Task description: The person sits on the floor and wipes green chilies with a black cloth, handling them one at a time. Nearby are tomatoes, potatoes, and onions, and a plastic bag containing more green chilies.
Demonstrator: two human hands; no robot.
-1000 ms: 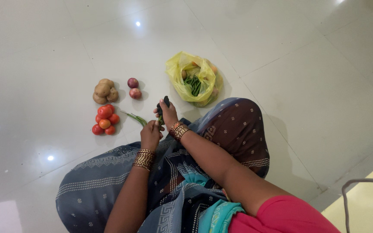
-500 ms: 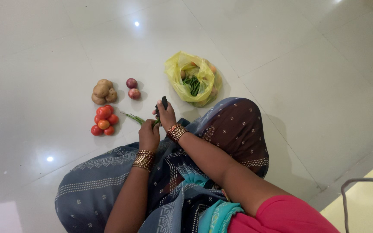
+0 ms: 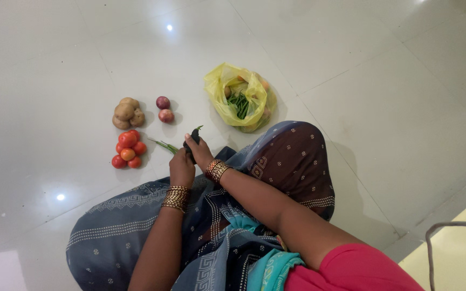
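One white tiled floor [image 3: 351, 64] carries everything, and the person sits on it in a blue patterned sari [image 3: 120, 231]. Take the yellow plastic bag [image 3: 219, 89] as the landmark: it lies open on the floor ahead of the knee, holding a bunch of green beans [image 3: 239, 105] too tangled to count. Left of the bag sit two reddish onions [image 3: 164, 109], touching each other. Further left is a heap of about four potatoes [image 3: 125, 112], and just nearer the person than those, a cluster of about six tomatoes [image 3: 127, 149]. Below and left of the bag, near it, both hands meet. The right hand [image 3: 199, 153] is clenched round one small dark eggplant [image 3: 192, 137], whose green stem tip points toward the bag. The left hand [image 3: 181, 168] is closed beside it, touching the right; what it grasps I cannot tell. A few thin green chillies [image 3: 164, 145] lie on the floor between the hands and the tomatoes
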